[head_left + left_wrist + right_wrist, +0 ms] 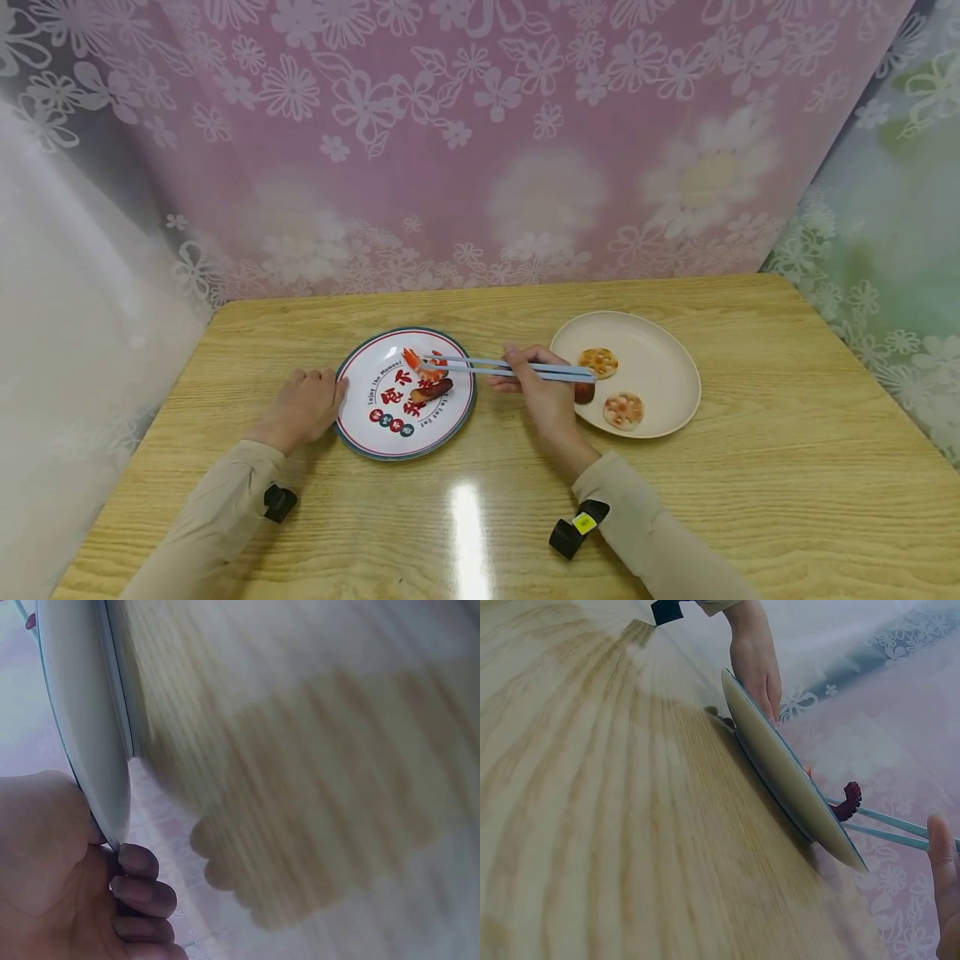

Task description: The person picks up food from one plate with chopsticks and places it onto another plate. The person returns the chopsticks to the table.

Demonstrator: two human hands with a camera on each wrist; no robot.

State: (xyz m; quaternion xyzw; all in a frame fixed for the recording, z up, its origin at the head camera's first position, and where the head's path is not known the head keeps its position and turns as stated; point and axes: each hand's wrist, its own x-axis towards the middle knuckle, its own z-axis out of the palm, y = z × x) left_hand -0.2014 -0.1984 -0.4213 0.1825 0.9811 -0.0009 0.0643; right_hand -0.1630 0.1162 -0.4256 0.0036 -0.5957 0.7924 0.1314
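My left hand [303, 404] grips the left rim of a white plate [375, 446] with a dark green edge and red lettering; in the left wrist view the thumb and curled fingers [146, 896] meet at its rim. A pair of pale blue chopsticks [551, 373] is held in my right hand [551, 404], above the table between two plates. Their tips reach over the white plate, at an orange-and-white shrimp [422, 365]. A dark red, curled, tentacle-like piece [847, 802] shows by the chopsticks in the right wrist view. A brown sausage-like piece [432, 392] lies below the shrimp.
A cream oval plate [667, 375] stands to the right, bearing two lotus root slices [624, 411] and a brown piece [584, 392] partly hidden by my right hand. The wooden table [780, 467] meets a pink floral curtain [450, 167] at its back edge.
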